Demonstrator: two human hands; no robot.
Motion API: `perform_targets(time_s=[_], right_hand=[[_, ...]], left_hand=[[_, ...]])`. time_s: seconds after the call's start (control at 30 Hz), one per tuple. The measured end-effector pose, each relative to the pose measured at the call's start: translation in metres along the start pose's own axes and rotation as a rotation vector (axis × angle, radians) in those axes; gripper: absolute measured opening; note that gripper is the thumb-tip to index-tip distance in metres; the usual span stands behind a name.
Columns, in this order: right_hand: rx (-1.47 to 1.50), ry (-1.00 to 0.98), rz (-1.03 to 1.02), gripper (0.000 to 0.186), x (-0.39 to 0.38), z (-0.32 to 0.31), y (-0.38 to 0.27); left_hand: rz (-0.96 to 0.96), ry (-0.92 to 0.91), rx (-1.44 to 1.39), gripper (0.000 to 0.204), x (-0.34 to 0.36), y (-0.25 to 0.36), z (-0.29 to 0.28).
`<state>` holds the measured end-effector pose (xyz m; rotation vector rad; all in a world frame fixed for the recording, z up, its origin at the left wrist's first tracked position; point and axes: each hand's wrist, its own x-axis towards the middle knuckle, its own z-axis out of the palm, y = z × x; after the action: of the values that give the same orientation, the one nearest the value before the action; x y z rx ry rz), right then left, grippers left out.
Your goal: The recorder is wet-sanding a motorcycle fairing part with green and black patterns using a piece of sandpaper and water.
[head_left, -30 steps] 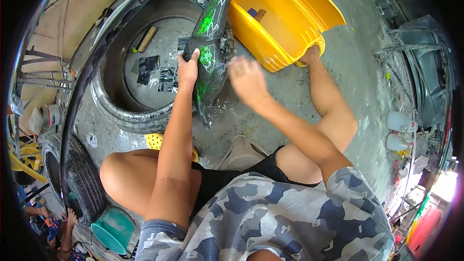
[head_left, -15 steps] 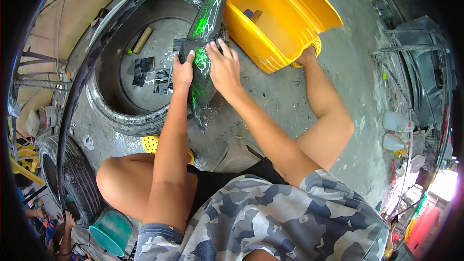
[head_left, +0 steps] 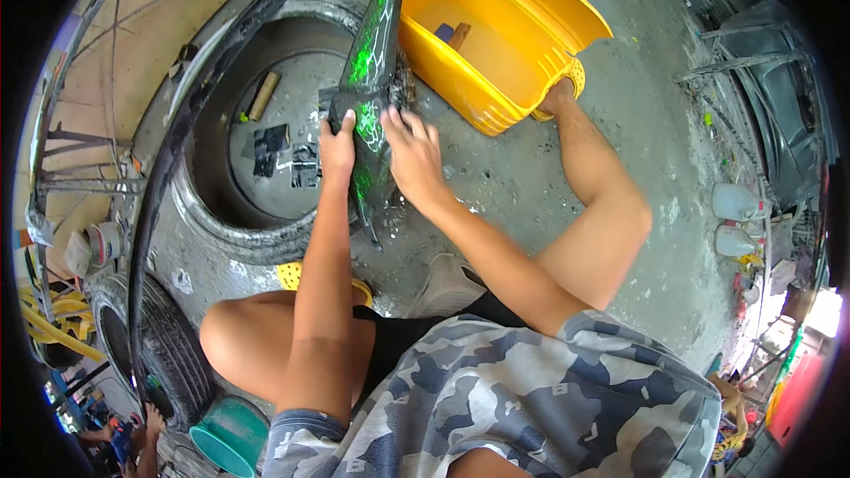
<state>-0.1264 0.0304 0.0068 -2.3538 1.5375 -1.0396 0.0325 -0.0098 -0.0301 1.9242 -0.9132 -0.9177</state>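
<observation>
A long, tapering black plastic panel (head_left: 370, 62) with green speckles and white lines stands tilted against the near right side of a tire. My left hand (head_left: 336, 152) is closed on its left edge, thumb on the top face. My right hand (head_left: 414, 159) lies on the panel's right side with slightly bent, spread fingers; whatever might be under the fingertips is hidden. The panel's surface looks glossy.
The large tire (head_left: 239, 235) lies flat, with dark patches and a short tan roll inside. A yellow tub (head_left: 460, 102) holding cloudy liquid and small blocks stands beyond my right hand. A second tire (head_left: 164, 345) and a green bucket (head_left: 230, 434) are at lower left.
My right hand has shifted slightly down along the panel's right side. The left hand keeps its hold. The whole view has shifted a little.
</observation>
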Motion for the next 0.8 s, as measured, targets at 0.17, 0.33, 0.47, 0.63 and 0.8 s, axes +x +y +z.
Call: perform_targets(time_s=[0.17,0.33,0.47,0.63,0.8], right_hand=[[-0.097,0.045,-0.072,0.037,0.03,0.004,-0.001],[-0.194,0.059,-0.083,0.036,0.0,0.011,0.002],[-0.183,0.04,-0.142,0.034,0.015,0.004,0.005],[-0.266,-0.024,-0.161,0.043,0.018,0.004,0.001],[-0.213,-0.004,-0.223,0.038,0.025,0.001,0.005]], left_hand=[[-0.043,-0.036,0.025,0.083,-0.002,0.009,-0.003],[0.028,-0.063,0.012,0.084,0.01,-0.009,-0.002],[0.022,-0.034,0.021,0.082,-0.008,0.013,-0.005],[-0.01,-0.041,0.044,0.082,0.006,0.001,-0.005],[0.005,-0.015,0.042,0.081,-0.001,0.011,-0.006]])
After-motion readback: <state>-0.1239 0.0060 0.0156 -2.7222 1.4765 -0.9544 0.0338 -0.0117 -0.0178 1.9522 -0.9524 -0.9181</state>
